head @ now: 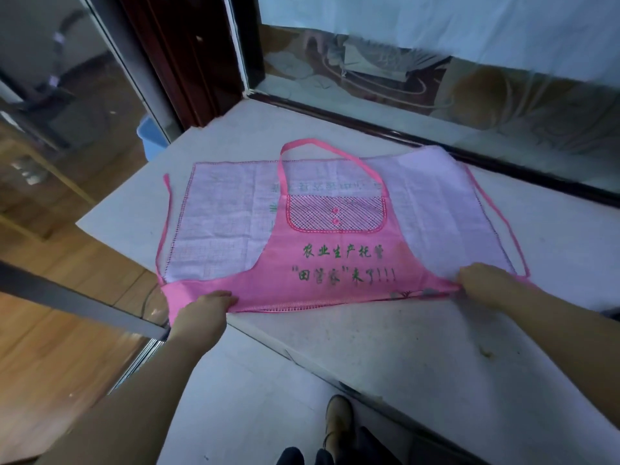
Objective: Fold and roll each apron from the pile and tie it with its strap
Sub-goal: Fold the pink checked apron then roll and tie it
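Head view, looking down: a pink apron (339,263) lies spread flat on the white desk (419,337), its bib folded back over the pale reverse of the skirt. The left hand (206,305) pinches the near hem towards the left corner, and the right hand (484,280) pinches the same hem towards the right corner. Both sets of fingers curl onto the cloth, with the tips tucked out of sight at the hem. The hem between them sits slightly raised off the desk.

A checked pocket (335,213) with two pink buttons lies on the bib, and the neck loop (318,156) reaches past the far edge. One side strap (166,209) trails along the left edge and the other strap (503,226) along the right. Green printing below the pocket is partly smeared and hard to read; fainter print shows through the pale cloth.

A shoe (339,417) is visible at the bottom edge, and a blue tub (147,137) is mostly hidden behind the glass frame.
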`<action>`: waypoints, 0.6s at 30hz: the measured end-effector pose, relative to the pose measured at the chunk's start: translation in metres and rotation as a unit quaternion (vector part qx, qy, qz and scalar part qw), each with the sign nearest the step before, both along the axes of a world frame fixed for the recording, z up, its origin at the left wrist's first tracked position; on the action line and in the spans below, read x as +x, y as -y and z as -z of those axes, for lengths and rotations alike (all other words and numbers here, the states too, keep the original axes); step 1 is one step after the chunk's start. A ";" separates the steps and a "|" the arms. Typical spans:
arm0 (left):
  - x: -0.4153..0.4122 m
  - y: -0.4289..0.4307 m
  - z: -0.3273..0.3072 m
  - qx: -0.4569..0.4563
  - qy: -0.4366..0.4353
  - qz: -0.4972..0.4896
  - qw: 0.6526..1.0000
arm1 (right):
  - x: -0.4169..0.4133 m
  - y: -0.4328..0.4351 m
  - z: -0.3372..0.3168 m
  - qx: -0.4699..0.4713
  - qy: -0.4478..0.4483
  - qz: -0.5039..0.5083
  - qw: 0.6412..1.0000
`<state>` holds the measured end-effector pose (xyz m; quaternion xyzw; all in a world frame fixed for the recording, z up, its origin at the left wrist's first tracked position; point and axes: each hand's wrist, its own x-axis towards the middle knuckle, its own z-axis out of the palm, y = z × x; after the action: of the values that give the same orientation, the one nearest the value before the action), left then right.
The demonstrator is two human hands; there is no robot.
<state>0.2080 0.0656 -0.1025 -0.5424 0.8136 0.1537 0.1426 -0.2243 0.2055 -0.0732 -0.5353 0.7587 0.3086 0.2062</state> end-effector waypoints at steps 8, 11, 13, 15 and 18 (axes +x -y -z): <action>-0.041 0.063 -0.077 0.184 0.216 0.079 0.956 | 0.005 0.029 -0.072 0.235 -0.063 -0.011 0.970; -0.047 0.090 -0.062 0.100 0.200 0.069 0.972 | -0.014 0.032 -0.064 0.162 -0.061 -0.005 0.985; -0.048 0.096 -0.047 0.063 0.176 0.063 0.980 | -0.026 0.026 -0.048 0.111 -0.039 0.009 0.993; -0.057 0.099 -0.043 0.011 0.142 0.071 0.987 | -0.036 0.024 -0.035 0.092 -0.016 0.023 0.995; -0.080 0.106 -0.042 -0.098 0.124 0.143 0.977 | -0.048 0.021 -0.013 0.084 0.016 0.090 0.992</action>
<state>0.1279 -0.0402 -0.0602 -0.4465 0.8699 -0.0169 0.2088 -0.2728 0.1849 -0.0601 -0.4507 0.7717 0.3432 0.2891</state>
